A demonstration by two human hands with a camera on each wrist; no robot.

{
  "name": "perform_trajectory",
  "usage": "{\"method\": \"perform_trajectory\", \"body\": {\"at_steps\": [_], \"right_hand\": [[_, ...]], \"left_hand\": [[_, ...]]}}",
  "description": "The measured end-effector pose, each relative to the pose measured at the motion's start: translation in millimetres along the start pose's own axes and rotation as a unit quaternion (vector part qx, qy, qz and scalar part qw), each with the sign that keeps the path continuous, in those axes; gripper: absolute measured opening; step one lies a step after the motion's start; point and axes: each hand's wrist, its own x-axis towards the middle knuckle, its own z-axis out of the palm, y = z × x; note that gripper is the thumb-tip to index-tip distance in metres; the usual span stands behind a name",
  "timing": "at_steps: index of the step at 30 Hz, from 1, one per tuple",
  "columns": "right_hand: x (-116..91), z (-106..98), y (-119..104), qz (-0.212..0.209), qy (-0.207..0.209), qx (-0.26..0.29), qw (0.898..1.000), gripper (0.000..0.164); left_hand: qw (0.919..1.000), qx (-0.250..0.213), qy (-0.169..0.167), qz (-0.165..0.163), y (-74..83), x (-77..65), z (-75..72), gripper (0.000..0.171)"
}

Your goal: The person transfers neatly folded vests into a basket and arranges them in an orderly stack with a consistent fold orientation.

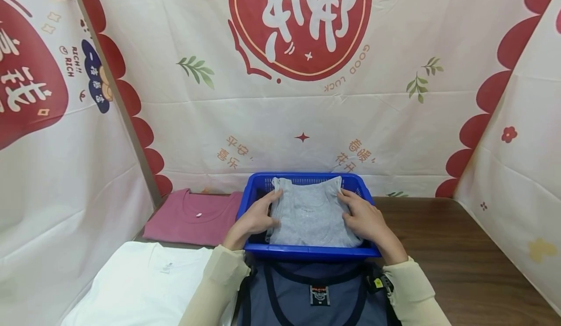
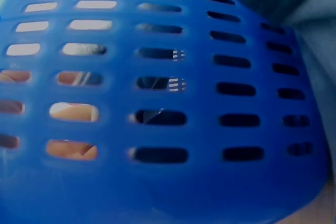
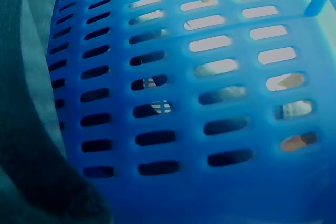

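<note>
A folded light grey shirt (image 1: pixel 313 214) lies in a blue plastic basket (image 1: pixel 312 254), its neckline edge over the far rim in the head view. My left hand (image 1: pixel 258 214) touches the shirt's left edge, thumb spread apart from the fingers. At the opposite edge, my right hand (image 1: pixel 364 215) rests its fingers and thumb on the cloth. Both hands reach in over the basket's near side. The slotted basket wall (image 2: pixel 115 187) fills the left wrist view, with bits of skin showing through the slots. Likewise, the basket wall (image 3: pixel 220 192) covers most of the right wrist view.
A folded dark blue shirt (image 1: pixel 293 292) with black trim lies in front of the basket. To the left are a folded pink shirt (image 1: pixel 193 223) and a folded white shirt (image 1: pixel 144 282). Printed cloth walls (image 1: pixel 280 116) enclose the wooden table (image 1: pixel 456 248) at the back and sides.
</note>
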Motion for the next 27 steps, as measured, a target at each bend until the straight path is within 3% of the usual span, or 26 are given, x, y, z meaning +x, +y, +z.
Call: {"method": "perform_trajectory", "body": {"at_steps": [27], "right_hand": [[-2.0, 3.3, -3.8, -0.007, -0.021, -0.047, 0.999, 0.056]], "left_hand": [[0.9998, 0.017, -0.008, -0.011, 2.6, -1.4, 0.5, 0.085]]}}
